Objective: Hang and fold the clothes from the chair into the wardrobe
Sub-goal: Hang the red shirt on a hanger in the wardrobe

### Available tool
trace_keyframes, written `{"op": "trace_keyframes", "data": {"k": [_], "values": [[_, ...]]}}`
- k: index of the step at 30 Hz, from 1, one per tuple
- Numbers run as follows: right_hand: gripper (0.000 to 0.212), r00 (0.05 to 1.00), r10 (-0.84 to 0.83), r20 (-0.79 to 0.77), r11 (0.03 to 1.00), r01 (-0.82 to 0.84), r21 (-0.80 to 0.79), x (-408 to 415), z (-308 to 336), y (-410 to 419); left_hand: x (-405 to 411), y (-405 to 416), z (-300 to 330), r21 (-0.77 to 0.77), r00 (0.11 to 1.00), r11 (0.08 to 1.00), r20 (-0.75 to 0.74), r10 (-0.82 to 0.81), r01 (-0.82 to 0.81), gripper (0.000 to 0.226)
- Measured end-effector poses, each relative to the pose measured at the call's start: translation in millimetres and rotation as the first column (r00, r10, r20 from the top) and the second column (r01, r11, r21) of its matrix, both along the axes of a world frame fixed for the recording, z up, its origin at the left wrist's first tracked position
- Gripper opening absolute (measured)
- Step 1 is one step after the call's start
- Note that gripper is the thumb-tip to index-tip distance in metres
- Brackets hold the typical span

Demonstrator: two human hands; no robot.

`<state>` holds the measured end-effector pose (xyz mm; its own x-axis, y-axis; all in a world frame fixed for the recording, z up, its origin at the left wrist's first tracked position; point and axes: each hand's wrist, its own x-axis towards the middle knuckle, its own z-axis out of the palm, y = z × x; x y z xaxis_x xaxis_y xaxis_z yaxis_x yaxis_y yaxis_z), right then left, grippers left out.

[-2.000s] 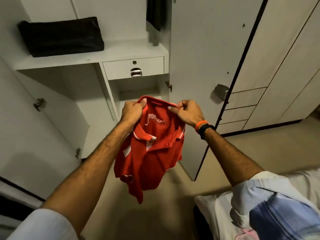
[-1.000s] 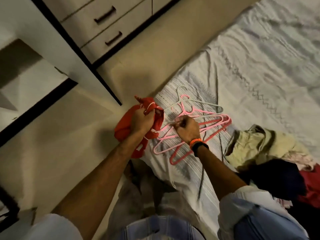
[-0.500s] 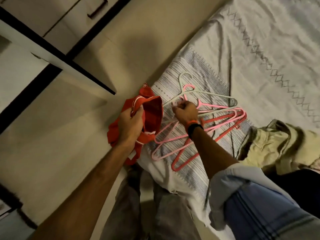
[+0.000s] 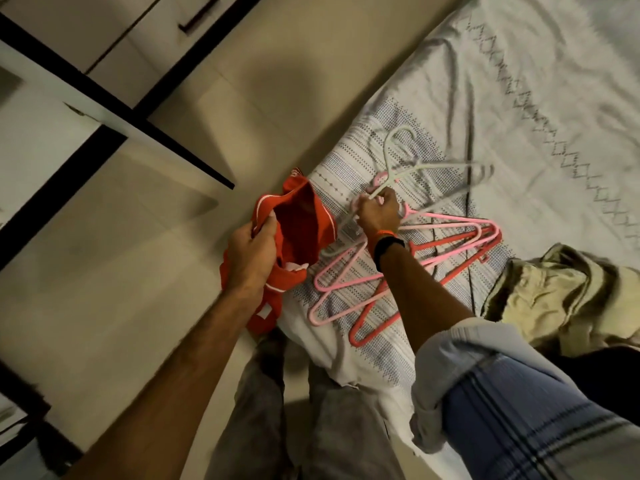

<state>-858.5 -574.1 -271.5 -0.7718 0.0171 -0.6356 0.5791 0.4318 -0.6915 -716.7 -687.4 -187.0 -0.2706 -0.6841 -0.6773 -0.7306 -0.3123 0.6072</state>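
Observation:
My left hand (image 4: 251, 256) grips a small red shirt (image 4: 301, 230) with white trim, bunched and held open beside the bed's corner. My right hand (image 4: 377, 211) is closed on the neck of a pale grey-white hanger (image 4: 398, 147), which is lifted slightly and blurred above the bed. Under it lies a pile of pink and red hangers (image 4: 446, 244) on the patterned bedsheet (image 4: 519, 98). A khaki garment (image 4: 561, 299) lies crumpled on the bed at the right, with a dark garment (image 4: 606, 365) just below it.
An open wardrobe door edge (image 4: 138, 123) with black trim juts over the beige floor (image 4: 121, 271) at the upper left. Drawers with dark handles (image 4: 199, 13) sit at the top left. My legs stand against the bed's corner.
Two seconds ago I held the red shirt up with both hands at the wardrobe. I have since turned to the bed; my right hand has taken the pale hanger and raised it off the pile.

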Motion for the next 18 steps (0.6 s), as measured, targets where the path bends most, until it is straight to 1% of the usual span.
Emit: {"op": "trace_keyframes", "data": {"k": [1, 2, 5, 8, 10, 11, 12, 14, 16, 18], "values": [[0.020, 0.999, 0.032, -0.032, 0.999, -0.031, 0.027, 0.9, 6.7, 3.4, 2.5, -1.7, -1.0, 0.002, 1.000, 1.000, 0.005, 0.002, -0.002, 0.038], [0.024, 0.998, 0.045, -0.053, 0.999, -0.044, 0.012, 1.7, 13.8, 7.4, 4.2, -2.7, 1.1, -0.003, 1.000, 1.000, 0.005, 0.003, -0.003, 0.039], [0.029, 0.999, 0.033, -0.031, 0.987, -0.037, -0.159, 8.6, 35.8, 14.2, 8.2, -4.4, 4.3, -0.018, 1.000, 1.000, 0.004, 0.000, 0.000, 0.037], [0.035, 0.992, 0.106, -0.075, 0.964, -0.121, -0.236, 21.6, 50.1, 16.4, 13.0, -3.1, 11.0, -0.011, 1.000, 1.000, -0.009, 0.004, -0.004, 0.036], [0.044, 0.975, 0.169, -0.141, 0.952, -0.199, -0.234, 32.1, 64.1, 14.7, 17.6, -2.6, 17.4, -0.007, 1.000, 1.000, -0.015, 0.014, -0.014, 0.032], [0.045, 0.965, 0.203, -0.165, 0.948, -0.235, -0.215, 37.5, 68.8, 13.8, 19.7, -3.1, 20.2, -0.004, 1.000, 1.000, -0.019, 0.021, -0.021, 0.031], [0.044, 0.953, 0.241, -0.182, 0.940, -0.276, -0.202, 43.5, 77.1, 12.3, 23.4, -3.4, 27.3, -0.002, 0.999, 0.999, -0.026, 0.039, -0.039, 0.032], [0.032, 0.914, 0.347, -0.212, 0.910, -0.383, -0.161, 55.1, 92.5, 8.6, 31.4, -5.6, 38.0, -0.004, 0.996, 0.997, -0.040, 0.081, -0.081, 0.033], [0.035, 0.849, 0.454, -0.270, 0.865, -0.492, -0.092, 65.2, 105.1, 5.3, 39.1, -8.8, 47.6, -0.014, 0.992, 0.993, -0.051, 0.112, -0.113, 0.032], [0.030, 0.791, 0.520, -0.322, 0.816, -0.571, -0.086, 76.4, 122.5, -4.0, 52.5, -16.9, 60.9, -0.033, 0.985, 0.987, -0.080, 0.154, -0.157, 0.033]]}}
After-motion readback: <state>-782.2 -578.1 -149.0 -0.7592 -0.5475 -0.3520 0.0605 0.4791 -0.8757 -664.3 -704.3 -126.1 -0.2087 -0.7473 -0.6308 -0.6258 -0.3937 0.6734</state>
